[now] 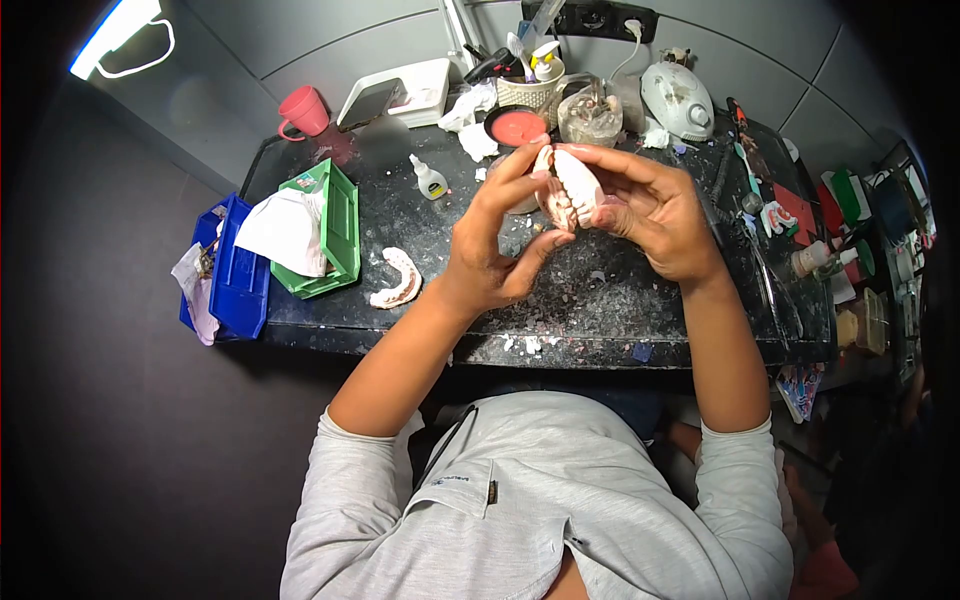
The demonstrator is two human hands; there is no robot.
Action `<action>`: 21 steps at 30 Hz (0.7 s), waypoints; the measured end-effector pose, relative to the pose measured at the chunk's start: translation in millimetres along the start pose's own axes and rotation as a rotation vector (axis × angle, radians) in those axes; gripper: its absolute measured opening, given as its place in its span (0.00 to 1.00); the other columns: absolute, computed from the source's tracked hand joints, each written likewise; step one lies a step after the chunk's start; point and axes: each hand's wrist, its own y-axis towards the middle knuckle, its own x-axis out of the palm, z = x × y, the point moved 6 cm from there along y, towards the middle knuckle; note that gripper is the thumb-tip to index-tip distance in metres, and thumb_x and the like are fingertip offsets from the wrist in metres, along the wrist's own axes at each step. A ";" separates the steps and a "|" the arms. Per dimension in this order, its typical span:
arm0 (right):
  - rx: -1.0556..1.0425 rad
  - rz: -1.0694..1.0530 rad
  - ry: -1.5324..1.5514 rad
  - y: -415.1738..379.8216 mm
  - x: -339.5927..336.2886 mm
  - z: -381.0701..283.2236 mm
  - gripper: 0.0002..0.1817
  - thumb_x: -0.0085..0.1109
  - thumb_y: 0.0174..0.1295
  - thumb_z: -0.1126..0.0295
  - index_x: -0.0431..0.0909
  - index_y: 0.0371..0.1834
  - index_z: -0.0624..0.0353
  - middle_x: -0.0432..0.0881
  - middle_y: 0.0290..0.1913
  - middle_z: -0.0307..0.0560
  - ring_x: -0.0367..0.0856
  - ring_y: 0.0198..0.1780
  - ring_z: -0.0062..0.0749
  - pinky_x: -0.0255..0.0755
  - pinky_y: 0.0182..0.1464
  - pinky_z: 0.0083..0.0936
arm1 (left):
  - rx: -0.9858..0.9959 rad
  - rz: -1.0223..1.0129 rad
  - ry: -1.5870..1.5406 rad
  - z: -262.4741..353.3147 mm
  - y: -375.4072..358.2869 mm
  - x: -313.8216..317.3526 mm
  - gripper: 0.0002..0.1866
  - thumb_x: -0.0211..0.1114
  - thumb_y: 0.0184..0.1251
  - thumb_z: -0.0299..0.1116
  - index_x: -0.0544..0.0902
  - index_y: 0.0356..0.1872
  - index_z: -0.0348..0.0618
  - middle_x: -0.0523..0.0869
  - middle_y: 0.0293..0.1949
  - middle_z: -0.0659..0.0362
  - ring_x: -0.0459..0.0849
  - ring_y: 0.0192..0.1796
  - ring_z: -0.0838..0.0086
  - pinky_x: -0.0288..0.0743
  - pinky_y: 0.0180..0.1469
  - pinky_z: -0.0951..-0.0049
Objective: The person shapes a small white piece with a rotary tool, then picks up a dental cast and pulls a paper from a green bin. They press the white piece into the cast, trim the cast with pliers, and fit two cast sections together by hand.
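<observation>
Above the bench, my left hand (487, 243) and my right hand (655, 212) bring two plaster dental casts together, teeth facing teeth. The left cast (551, 203), pinkish on its inner side, is pinched between my left thumb and fingers. My right fingers lie over the top of the paler right cast (576, 184), with the thumb pressed at its lower edge. Fingers hide part of both casts. On the bench left of my left wrist lies a horseshoe-shaped plaster arch (402, 278).
A small dropper bottle (428, 180), a green bin (343, 225) and a blue bin (240, 270) stand to the left. Behind are a red-filled bowl (518, 126), a pink mug (303, 112) and a white machine (678, 100). Metal tools (768, 285) lie at right.
</observation>
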 end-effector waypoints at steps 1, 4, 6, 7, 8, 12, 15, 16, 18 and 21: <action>-0.014 -0.010 0.027 -0.2 -0.8 -0.3 0.29 0.69 0.70 0.75 0.73 0.73 0.71 0.82 0.67 0.57 0.83 0.66 0.34 0.77 0.69 0.31 | 0.000 0.000 0.000 1.5 -0.3 1.4 0.34 0.78 0.63 0.25 0.71 0.68 0.36 0.74 0.72 0.34 0.75 0.75 0.46 0.70 0.75 0.52; 0.037 -0.020 0.224 -1.0 -5.4 -3.7 0.28 0.62 0.75 0.71 0.70 0.73 0.74 0.82 0.66 0.60 0.84 0.64 0.36 0.78 0.67 0.31 | -0.260 0.140 -0.366 -8.2 -0.9 -6.5 0.34 0.70 0.72 0.26 0.61 0.73 0.35 0.75 0.70 0.42 0.74 0.75 0.58 0.67 0.77 0.57; 0.057 -0.029 0.252 -0.8 -7.5 -3.6 0.31 0.61 0.76 0.65 0.67 0.75 0.75 0.79 0.69 0.64 0.84 0.65 0.42 0.79 0.67 0.34 | -0.414 0.206 -0.608 -15.9 -1.0 -8.4 0.30 0.65 0.75 0.28 0.64 0.72 0.33 0.77 0.68 0.42 0.78 0.72 0.60 0.69 0.76 0.57; 0.077 -0.040 0.280 -0.6 -8.5 -2.5 0.36 0.60 0.76 0.59 0.64 0.77 0.76 0.76 0.71 0.69 0.85 0.65 0.48 0.79 0.67 0.36 | -0.464 0.229 -0.731 -20.2 -1.3 -9.2 0.29 0.63 0.76 0.29 0.64 0.72 0.33 0.78 0.68 0.42 0.79 0.71 0.60 0.69 0.75 0.56; 0.091 -0.029 0.269 -1.5 -11.7 0.6 0.36 0.59 0.77 0.58 0.64 0.77 0.76 0.76 0.72 0.69 0.85 0.65 0.47 0.78 0.68 0.36 | -0.492 0.230 -0.734 -23.3 -2.5 -9.1 0.25 0.56 0.79 0.33 0.65 0.71 0.32 0.79 0.67 0.42 0.81 0.70 0.57 0.72 0.74 0.55; 0.103 -0.042 0.285 -2.0 -12.6 1.1 0.36 0.58 0.77 0.58 0.64 0.77 0.77 0.76 0.72 0.69 0.85 0.65 0.47 0.77 0.68 0.35 | -0.588 0.226 -0.856 -26.4 -2.3 -7.5 0.26 0.45 0.84 0.41 0.68 0.69 0.28 0.85 0.60 0.37 0.89 0.58 0.51 0.79 0.66 0.56; 0.107 -0.013 0.316 -2.6 -12.5 1.6 0.36 0.58 0.77 0.58 0.63 0.77 0.77 0.76 0.72 0.70 0.85 0.65 0.47 0.77 0.69 0.35 | -0.651 0.026 -0.884 -31.9 -3.2 -3.4 0.25 0.45 0.84 0.39 0.73 0.66 0.27 0.87 0.56 0.37 0.91 0.49 0.53 0.84 0.55 0.58; 0.101 -0.020 0.335 -2.3 -13.1 2.1 0.36 0.58 0.77 0.58 0.63 0.77 0.77 0.75 0.72 0.70 0.85 0.65 0.47 0.77 0.68 0.35 | -0.731 0.002 -0.862 -35.3 -6.3 0.9 0.24 0.48 0.83 0.41 0.77 0.63 0.28 0.90 0.50 0.43 0.90 0.44 0.59 0.84 0.44 0.64; 0.096 -0.027 0.352 -2.4 -12.6 1.2 0.36 0.58 0.77 0.59 0.62 0.77 0.77 0.75 0.72 0.71 0.85 0.65 0.47 0.78 0.68 0.35 | -0.863 -0.120 -0.763 -34.4 -12.3 8.0 0.22 0.48 0.84 0.39 0.79 0.61 0.30 0.89 0.47 0.47 0.89 0.41 0.65 0.83 0.41 0.69; 0.101 -0.018 0.410 -2.3 -13.5 -1.2 0.31 0.54 0.80 0.60 0.67 0.75 0.76 0.81 0.66 0.66 0.86 0.63 0.39 0.80 0.65 0.30 | -0.990 -0.442 -0.511 -33.4 -29.0 24.6 0.15 0.50 0.83 0.30 0.83 0.55 0.35 0.88 0.40 0.57 0.85 0.36 0.76 0.77 0.35 0.75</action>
